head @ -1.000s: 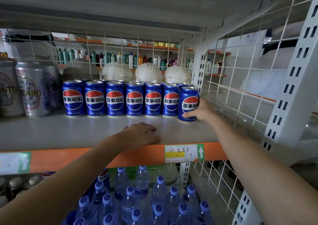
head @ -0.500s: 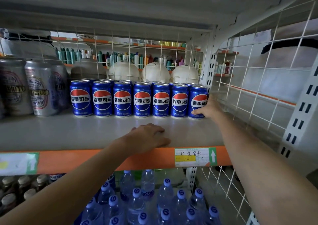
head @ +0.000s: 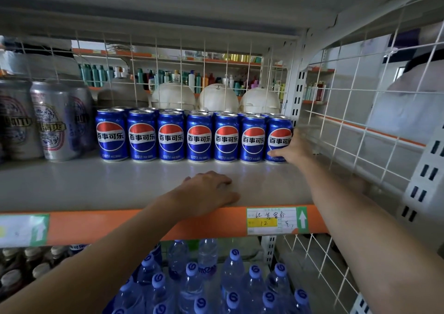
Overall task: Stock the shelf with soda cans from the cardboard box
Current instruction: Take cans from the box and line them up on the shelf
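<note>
Several blue Pepsi cans [head: 171, 137] stand in a row near the back of the grey shelf [head: 120, 184], with more cans behind them. My right hand [head: 294, 149] grips the rightmost can [head: 277, 135] from its right side, thumb across its lower front. That can stands upright on the shelf, in line with the row. My left hand [head: 206, 191] rests on the shelf near its orange front edge, fingers loosely bent and holding nothing. The cardboard box is out of view.
Tall silver beer cans [head: 51, 121] stand at the left of the shelf. White wire mesh [head: 360, 97] closes the back and right side. A handwritten price label [head: 272, 220] sits on the orange edge. Water bottles [head: 192, 280] fill the shelf below.
The rightmost can, which stood forward of the row, has been pushed back into line by my right hand. My left hand has stayed on the shelf.
</note>
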